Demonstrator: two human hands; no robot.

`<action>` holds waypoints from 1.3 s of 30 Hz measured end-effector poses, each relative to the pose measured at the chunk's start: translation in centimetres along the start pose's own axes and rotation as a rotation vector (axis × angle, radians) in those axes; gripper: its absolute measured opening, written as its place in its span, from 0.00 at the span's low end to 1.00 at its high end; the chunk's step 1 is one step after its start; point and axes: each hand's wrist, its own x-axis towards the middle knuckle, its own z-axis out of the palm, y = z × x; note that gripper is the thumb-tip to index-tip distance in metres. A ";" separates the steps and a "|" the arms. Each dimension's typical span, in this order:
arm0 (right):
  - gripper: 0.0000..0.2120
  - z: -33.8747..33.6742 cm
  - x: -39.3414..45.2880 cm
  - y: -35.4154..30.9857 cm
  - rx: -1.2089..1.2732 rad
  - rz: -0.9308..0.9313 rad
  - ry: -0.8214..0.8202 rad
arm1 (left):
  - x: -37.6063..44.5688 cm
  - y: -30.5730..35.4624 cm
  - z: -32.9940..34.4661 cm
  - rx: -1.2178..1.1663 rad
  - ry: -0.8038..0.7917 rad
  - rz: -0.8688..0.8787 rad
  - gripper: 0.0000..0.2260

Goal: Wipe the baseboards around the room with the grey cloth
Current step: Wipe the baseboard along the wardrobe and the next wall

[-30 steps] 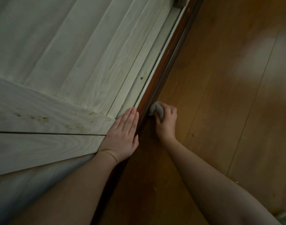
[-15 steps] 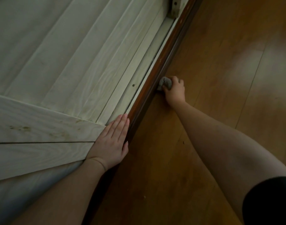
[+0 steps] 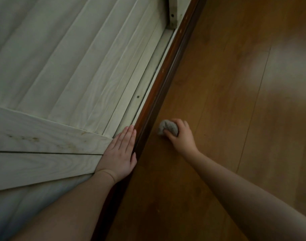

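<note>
Pale wood-grain panelling (image 3: pixel 75 70) fills the left of the view, with a slanted plank (image 3: pixel 35 145) laid across it. Left hand (image 3: pixel 120 152) is pressed flat on the panel's lower edge, fingers straight and together, nothing held; judged to be a brace for body weight while crouched low. Just right of its fingertips the dark reddish-brown baseboard (image 3: pixel 163 79) runs diagonally from top centre down to bottom left, shadowed at the near end. Right of that, the grey cloth (image 3: pixel 167 129) is bunched into a wad and gripped by the right hand (image 3: pixel 181 134), fingers curled over it. Wad appears to sit on the wooden floor (image 3: pixel 235 119), near the baseboard but apart from it, so no wiping contact is seen. Bunching is judged to give a firm pad for the narrow trim. Baseboard cleanliness cannot be told in this light.
</note>
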 end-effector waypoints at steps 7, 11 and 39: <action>0.21 5.1 -4.6 0.2 -0.005 -0.104 -0.118 | -0.3 -0.1 0.1 0.001 0.007 0.010 0.31; 0.21 6.5 -4.3 -0.2 0.016 -0.121 -0.089 | -0.3 0.0 0.3 0.011 0.015 0.015 0.31; 0.16 4.4 3.1 -2.4 0.236 -0.069 0.211 | -0.4 -0.1 -0.1 0.020 0.020 0.036 0.33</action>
